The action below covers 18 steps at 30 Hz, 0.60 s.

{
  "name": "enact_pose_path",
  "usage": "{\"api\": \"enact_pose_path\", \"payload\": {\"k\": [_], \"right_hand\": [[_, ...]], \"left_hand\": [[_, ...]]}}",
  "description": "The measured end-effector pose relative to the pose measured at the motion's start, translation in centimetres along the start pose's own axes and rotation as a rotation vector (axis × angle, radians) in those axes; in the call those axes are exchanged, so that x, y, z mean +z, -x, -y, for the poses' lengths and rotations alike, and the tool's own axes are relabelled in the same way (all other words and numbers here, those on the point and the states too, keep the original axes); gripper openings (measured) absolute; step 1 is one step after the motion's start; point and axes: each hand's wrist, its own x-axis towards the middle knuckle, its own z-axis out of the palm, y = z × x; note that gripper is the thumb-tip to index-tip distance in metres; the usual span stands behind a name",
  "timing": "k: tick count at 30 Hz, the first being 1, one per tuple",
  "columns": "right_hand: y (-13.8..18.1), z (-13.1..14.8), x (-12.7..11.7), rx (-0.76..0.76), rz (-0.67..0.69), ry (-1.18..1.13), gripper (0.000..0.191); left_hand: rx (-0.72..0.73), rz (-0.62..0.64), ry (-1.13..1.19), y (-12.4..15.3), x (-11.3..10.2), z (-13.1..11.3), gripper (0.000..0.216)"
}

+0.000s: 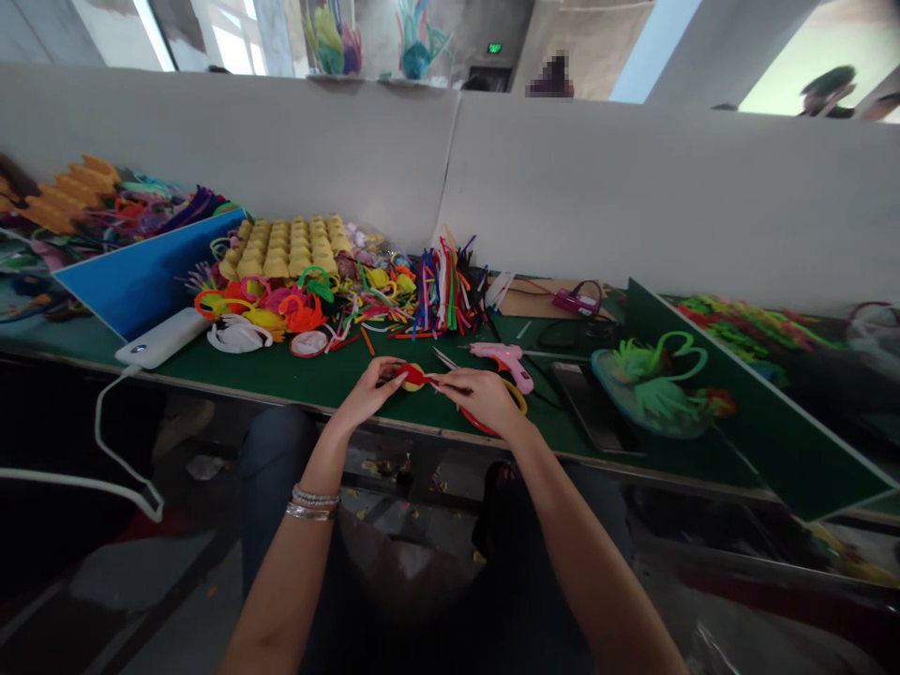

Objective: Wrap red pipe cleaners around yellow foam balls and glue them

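Over the front edge of the green table, my left hand (374,386) pinches a small red and yellow craft piece (412,377) between thumb and fingers. My right hand (479,392) is closed at the piece's right side, its fingertips on a thin red end. The piece's exact kind is too small to make out. Beneath my right hand lies a pair of scissors (521,397), blades pointing away to the left and handles partly covered. Just beyond that hand rests a pink glue gun (507,360), its nozzle pointing left.
Bundled pipe cleaners (447,291) and fuzzy colourful shapes (304,311) lie behind my hands, with a yellow egg tray (288,246). A white power bank (165,337) is left. A phone (592,405), a tray of green pieces (611,394) and a green divider (745,403) are right.
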Motion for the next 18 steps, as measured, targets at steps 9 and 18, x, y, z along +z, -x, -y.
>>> {"api": "enact_pose_path", "payload": {"k": [9,18], "right_hand": [[0.0,-0.06,0.17,-0.006,0.009,0.02,0.026],[-0.04,0.09,0.09,-0.023,0.012,0.049,0.025]], "left_hand": [[-0.014,0.012,-0.006,-0.01,-0.1,-0.11,0.037],[-0.008,0.003,-0.007,0.02,0.01,-0.15,0.034]]}}
